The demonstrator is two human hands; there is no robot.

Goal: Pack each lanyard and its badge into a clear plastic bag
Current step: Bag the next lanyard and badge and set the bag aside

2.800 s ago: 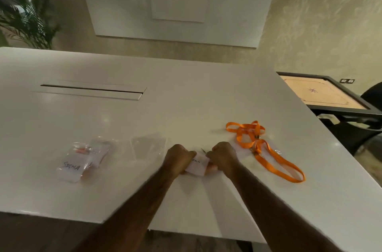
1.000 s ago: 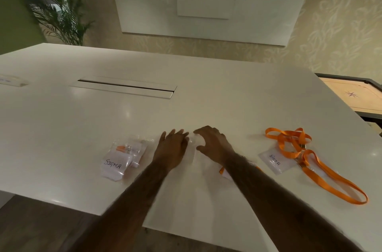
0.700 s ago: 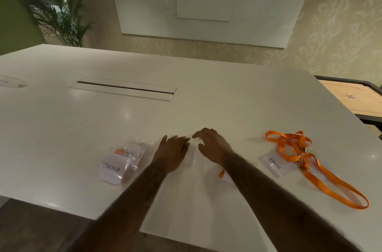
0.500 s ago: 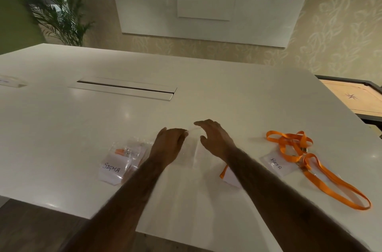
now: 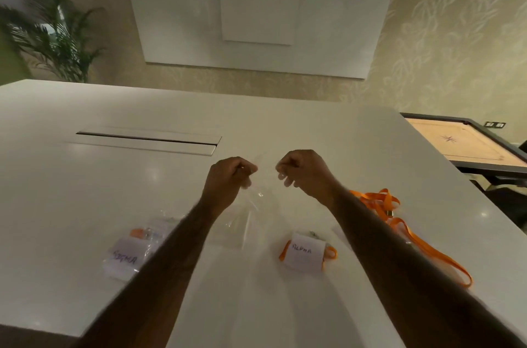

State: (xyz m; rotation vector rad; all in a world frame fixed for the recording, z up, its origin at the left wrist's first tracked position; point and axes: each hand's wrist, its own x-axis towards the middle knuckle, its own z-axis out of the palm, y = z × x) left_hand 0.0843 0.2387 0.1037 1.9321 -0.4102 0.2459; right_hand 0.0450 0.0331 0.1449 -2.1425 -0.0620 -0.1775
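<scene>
Left hand (image 5: 229, 176) and right hand (image 5: 303, 172) were both up off the glossy white table (image 5: 85, 205). Fingers were curled, each hand pinching the top edge of the thin clear plastic bag (image 5: 252, 213). The bag hung limp between them, mouth at the fingertips, bottom down near the tabletop; couldn't tell if it touched. I read that as working the mouth open, nothing in it yet. Likely next load: the folded orange lanyard (image 5: 330, 252) wrapped round its white paper badge marked ALPHA (image 5: 305, 255), lying flat just right of the bag, untouched. One filled clear pouch with a SIGMA badge (image 5: 128, 253) lay to the left, partly behind the left forearm. A loose long orange ribbon lanyard (image 5: 427, 250) sprawled far right, and I couldn't make out its badge behind the right forearm. Handling call: the bag film is near weightless, floppy and slick, and its layers probably cling. I'd hold it at the lip, one layer per hand, fingertip pinch only. The lanyard bundle is light and soft but the ribbon folds will likely spring loose. I'd grip it across the badge so the folds stay trapped and feed it in narrow end first. Main risk as I saw it: the film slipping from one pinch and the mouth collapsing.
</scene>
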